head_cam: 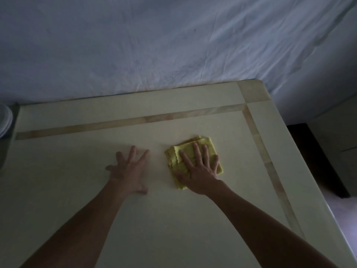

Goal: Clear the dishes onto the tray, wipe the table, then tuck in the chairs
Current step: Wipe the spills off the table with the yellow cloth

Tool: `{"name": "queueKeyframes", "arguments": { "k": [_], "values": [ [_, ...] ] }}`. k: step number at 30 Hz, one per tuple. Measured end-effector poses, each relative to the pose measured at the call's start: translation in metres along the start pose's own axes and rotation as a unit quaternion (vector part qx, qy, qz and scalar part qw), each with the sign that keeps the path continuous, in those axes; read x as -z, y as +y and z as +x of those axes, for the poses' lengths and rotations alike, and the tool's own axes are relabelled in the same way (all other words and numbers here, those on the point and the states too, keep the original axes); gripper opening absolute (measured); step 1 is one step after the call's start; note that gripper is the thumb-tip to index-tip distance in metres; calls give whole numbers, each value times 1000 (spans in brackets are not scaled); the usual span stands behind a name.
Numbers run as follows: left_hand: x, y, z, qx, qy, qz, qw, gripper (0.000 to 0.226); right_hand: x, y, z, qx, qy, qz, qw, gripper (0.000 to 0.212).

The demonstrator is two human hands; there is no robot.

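A folded yellow cloth point(174, 155) lies on the cream table point(77, 180), right of the middle. My right hand point(199, 171) presses flat on the cloth with straight, spread fingers, covering most of it. My left hand point(129, 171) rests flat on the bare tabletop just left of the cloth, fingers spread, touching nothing else. A stack of white dishes point(4, 120) shows partly at the far left edge, beside the table's corner.
A tan inlaid stripe point(135, 118) runs along the table's far side and down its right side. A wrinkled white sheet point(173, 45) hangs behind the table. A dark piece of furniture point(316, 161) stands to the right of the table edge.
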State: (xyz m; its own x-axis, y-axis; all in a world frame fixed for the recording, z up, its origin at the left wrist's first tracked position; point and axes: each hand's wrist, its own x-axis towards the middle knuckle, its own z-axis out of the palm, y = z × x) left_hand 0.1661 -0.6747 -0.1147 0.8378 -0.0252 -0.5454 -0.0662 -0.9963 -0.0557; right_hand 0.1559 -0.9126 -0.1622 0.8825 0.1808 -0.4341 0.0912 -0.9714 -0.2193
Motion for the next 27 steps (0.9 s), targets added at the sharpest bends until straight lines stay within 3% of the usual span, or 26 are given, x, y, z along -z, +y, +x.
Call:
{"name": "queueKeyframes", "arguments": {
  "k": [4,12,22,27],
  "values": [
    [-3,6,4,29,-33,-36,998,135,16,-22,41,-9,-8,11,1000,78],
    [-15,-8,15,21,-25,-34,999,144,31,-65,108,-20,9,50,999,80],
    [-9,14,8,1,-7,18,1000,132,-11,-3,-12,-40,34,83,995,70],
    [-2,86,-12,-50,-76,-9,996,133,-26,58,-86,-125,38,102,986,67]
  ]
}}
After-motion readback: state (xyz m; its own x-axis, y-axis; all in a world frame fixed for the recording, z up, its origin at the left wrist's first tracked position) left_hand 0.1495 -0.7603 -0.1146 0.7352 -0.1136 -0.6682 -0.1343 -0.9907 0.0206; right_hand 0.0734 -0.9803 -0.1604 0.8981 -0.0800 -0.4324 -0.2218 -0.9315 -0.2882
